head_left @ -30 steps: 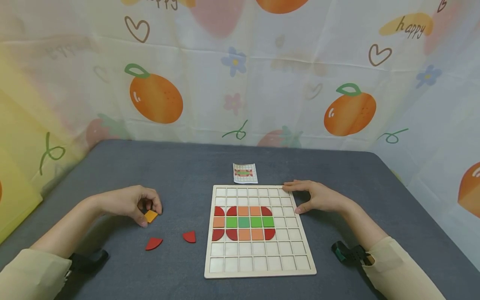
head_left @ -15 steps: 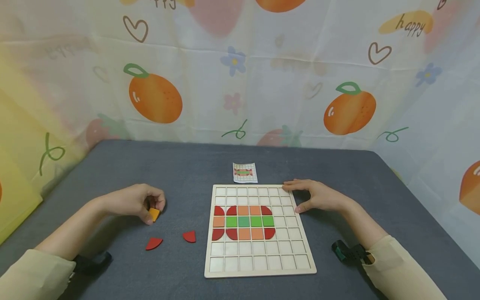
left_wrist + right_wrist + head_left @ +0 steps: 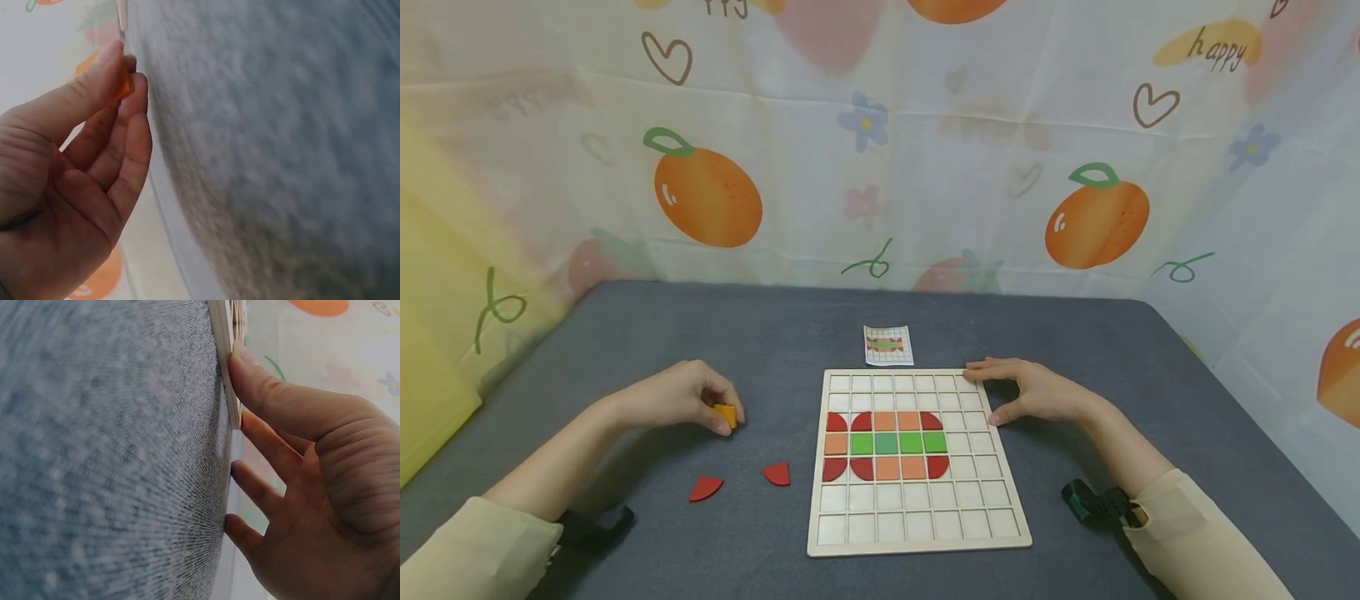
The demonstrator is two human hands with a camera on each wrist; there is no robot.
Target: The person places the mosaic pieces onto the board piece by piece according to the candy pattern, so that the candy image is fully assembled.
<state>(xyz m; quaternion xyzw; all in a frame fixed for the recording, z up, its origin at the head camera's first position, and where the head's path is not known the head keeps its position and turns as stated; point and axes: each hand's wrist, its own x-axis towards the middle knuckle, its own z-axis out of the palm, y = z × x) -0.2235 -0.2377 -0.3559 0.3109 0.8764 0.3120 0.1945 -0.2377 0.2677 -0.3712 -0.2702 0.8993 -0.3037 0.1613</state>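
Note:
My left hand (image 3: 681, 396) pinches a small orange-yellow square tile (image 3: 726, 414) between thumb and fingers, left of the board. In the left wrist view the orange tile (image 3: 125, 89) shows partly behind the thumb. A pale wooden grid board (image 3: 917, 527) lies on the table, with red quarter-round, salmon and green tiles (image 3: 862, 443) filling part of three rows. At its upper right corner rests my right hand (image 3: 1041, 392), its fingers extended. In the right wrist view the thumb (image 3: 250, 369) touches the board's edge (image 3: 226, 369).
Two loose red quarter-round tiles (image 3: 706, 488) lie on the dark grey table (image 3: 760, 533) between the left arm and the board. A small printed pattern card (image 3: 889, 346) lies behind the board. A fruit-print curtain (image 3: 955, 192) hangs at the back.
The left hand has moved right and slightly away with the orange-yellow tile, which now sits more upright between its fingers. The right hand and the board have stayed in place.

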